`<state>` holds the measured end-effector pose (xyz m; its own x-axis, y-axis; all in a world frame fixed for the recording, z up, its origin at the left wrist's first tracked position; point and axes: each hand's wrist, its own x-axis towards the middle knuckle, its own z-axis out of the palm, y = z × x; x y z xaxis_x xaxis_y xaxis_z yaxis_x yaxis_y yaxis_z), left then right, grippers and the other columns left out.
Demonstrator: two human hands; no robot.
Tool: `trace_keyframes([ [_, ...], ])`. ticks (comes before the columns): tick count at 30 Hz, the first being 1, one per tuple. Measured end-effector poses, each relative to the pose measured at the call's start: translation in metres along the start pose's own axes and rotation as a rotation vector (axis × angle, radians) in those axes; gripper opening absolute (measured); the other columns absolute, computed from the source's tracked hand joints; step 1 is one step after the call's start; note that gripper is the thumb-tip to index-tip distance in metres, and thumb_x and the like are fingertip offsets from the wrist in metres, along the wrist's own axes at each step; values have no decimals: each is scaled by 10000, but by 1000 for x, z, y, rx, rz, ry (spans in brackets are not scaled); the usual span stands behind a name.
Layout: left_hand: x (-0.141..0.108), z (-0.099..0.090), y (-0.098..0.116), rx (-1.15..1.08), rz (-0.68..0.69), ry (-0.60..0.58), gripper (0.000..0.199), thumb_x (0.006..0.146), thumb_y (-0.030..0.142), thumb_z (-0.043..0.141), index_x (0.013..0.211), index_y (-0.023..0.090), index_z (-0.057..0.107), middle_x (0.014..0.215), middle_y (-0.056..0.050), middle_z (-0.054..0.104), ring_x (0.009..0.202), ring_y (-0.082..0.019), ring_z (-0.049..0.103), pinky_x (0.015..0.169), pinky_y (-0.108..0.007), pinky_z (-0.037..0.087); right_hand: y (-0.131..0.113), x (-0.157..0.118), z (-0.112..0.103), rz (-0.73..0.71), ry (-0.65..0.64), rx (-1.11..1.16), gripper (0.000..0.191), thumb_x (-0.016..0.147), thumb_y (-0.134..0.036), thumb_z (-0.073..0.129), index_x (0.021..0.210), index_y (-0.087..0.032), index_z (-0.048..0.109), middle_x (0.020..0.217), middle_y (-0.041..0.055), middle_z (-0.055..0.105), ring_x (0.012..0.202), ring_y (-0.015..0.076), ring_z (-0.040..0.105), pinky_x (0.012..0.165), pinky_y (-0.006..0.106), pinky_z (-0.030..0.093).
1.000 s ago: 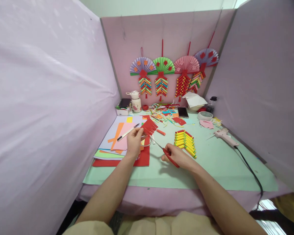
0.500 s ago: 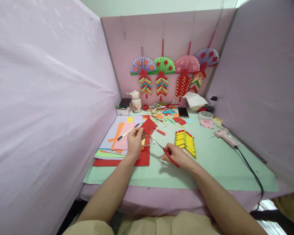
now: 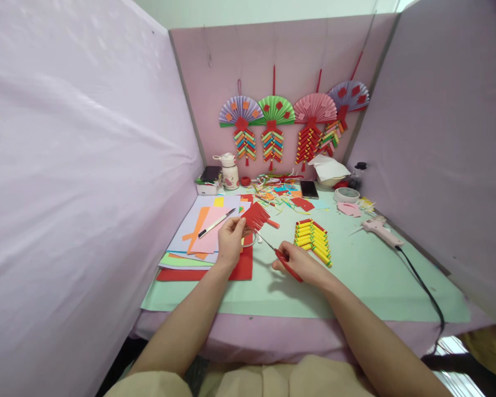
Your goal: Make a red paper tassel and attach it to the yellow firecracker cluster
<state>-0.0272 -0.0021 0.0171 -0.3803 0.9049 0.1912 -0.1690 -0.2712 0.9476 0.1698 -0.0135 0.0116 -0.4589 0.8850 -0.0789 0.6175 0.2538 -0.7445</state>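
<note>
Between the thumb and fingers of my left hand (image 3: 230,237) is a piece of red paper (image 3: 255,215), its right side cut into a fringe of thin strips. My right hand (image 3: 294,260) grips the red handles of a pair of scissors (image 3: 287,264). The scissor blades point up and left, with their tips close to the lower edge of the fringe; I cannot tell if they touch it. To the right of the scissors lies a row of yellow paper rolls (image 3: 313,242) with green and red ends.
Coloured paper sheets (image 3: 186,242) and a pen (image 3: 216,223) lie at left. Paper scraps (image 3: 273,193), a phone (image 3: 310,189) and a tape roll (image 3: 346,195) are farther back. At right rests a glue gun (image 3: 381,231) with its cord. Paper fans (image 3: 276,110) hang behind.
My left hand and the fringed red paper have shifted slightly to the right, toward the scissor tips. My right hand and the scissors stay nearly in place.
</note>
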Motion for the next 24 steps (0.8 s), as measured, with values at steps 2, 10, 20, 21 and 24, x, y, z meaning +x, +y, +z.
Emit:
trace_keyframes([
  [2,-1,1,1,2,-8,2,284,732,414,698,785,149,610,757,-37,679,707,-156,662,725,-309,557,0,0,0,1,1,1,298,725,-454,624,741,-218,443,669,-44,524,615,115,467,524,218,305],
  [10,-3,3,2,-46,-46,4,291,719,402,710,788,144,594,788,-45,678,756,-180,675,739,-345,569,1,1,1,2,-7,11,304,722,-458,629,749,-217,446,677,-43,536,613,112,469,520,214,310],
  [20,-3,3,2,-69,-66,-1,282,720,389,709,787,141,594,770,-44,675,756,-183,677,730,-347,570,3,2,2,-18,-18,36,256,732,-423,604,749,-214,458,682,-33,552,625,118,466,526,216,310],
  [21,-3,3,2,-76,-67,-4,282,721,389,708,788,141,593,770,-44,676,757,-182,678,734,-349,570,3,2,2,-17,-14,35,257,729,-423,606,743,-213,458,673,-36,545,621,117,459,526,217,309],
  [24,-3,3,2,-85,-68,-7,284,720,390,710,784,141,587,772,-44,676,753,-180,679,739,-351,569,0,2,1,-1,11,17,276,714,-430,621,718,-210,454,651,-45,525,608,112,445,529,219,308],
])
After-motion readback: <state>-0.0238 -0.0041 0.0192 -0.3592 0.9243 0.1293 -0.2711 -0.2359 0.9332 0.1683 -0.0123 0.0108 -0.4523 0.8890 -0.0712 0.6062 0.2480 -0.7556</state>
